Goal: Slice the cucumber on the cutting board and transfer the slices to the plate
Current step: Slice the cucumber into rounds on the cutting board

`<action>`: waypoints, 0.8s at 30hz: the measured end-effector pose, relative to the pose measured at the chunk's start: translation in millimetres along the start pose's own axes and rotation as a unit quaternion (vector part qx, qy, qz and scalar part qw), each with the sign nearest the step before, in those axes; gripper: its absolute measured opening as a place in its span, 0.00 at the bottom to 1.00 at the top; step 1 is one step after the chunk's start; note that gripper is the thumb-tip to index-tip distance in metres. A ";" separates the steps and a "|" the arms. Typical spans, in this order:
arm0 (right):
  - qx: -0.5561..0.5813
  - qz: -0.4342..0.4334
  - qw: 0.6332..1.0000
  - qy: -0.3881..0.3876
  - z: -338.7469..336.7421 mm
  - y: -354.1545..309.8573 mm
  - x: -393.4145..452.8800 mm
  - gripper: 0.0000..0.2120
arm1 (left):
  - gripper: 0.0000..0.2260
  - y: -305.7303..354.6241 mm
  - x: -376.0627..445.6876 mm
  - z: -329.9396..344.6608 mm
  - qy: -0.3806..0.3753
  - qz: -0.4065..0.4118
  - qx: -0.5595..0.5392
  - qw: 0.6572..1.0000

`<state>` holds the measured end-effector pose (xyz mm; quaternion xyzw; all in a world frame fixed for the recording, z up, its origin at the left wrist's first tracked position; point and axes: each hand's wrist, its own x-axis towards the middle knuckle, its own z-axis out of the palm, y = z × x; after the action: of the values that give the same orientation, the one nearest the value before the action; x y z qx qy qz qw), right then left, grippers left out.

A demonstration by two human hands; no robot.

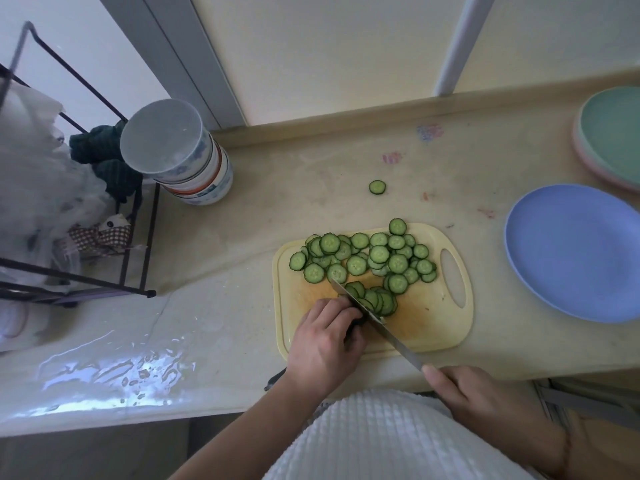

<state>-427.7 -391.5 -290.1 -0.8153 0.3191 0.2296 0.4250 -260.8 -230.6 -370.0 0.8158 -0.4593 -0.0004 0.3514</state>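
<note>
Left hand (323, 344) curled over the cucumber stub (354, 325) on the yellow cutting board (426, 320), right hand (485, 398) gripping the knife (377, 322) beside fallen slices (367, 256), blue plate (575, 252) bare to the right.

In front of you is a pale beige counter (311, 188) with a raised ledge along the wall. Its surface has some small coloured marks near the back, and its left part is wet and shiny. A yellow cutting board (433, 327) lies on the counter near the front edge. One cucumber slice (377, 187) lies alone on the counter, well apart from the board, toward the wall. On your right lies a blue plate (575, 251), and behind it a stack of plates (613, 133) with a green one on top. On your left stands a stack of bowls (187, 157), and beside it a dark wire rack (138, 233).
</note>
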 end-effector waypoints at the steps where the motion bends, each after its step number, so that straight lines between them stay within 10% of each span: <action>1: 0.002 -0.004 1.000 -0.003 -0.3 -0.6 1.8 0.30 | 0.08 -0.1 0.3 -0.3 0.000 -0.002 -0.001 1.000; 24: -0.001 -0.030 1.000 0.005 0.2 -3.1 -3.3 0.35 | 0.07 -1.2 0.6 0.5 0.016 0.006 0.000 1.000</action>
<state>-427.8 -388.9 -286.4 -0.8260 0.2965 0.2128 0.4295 -259.7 -231.0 -370.9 0.8128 -0.4588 0.0144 0.3585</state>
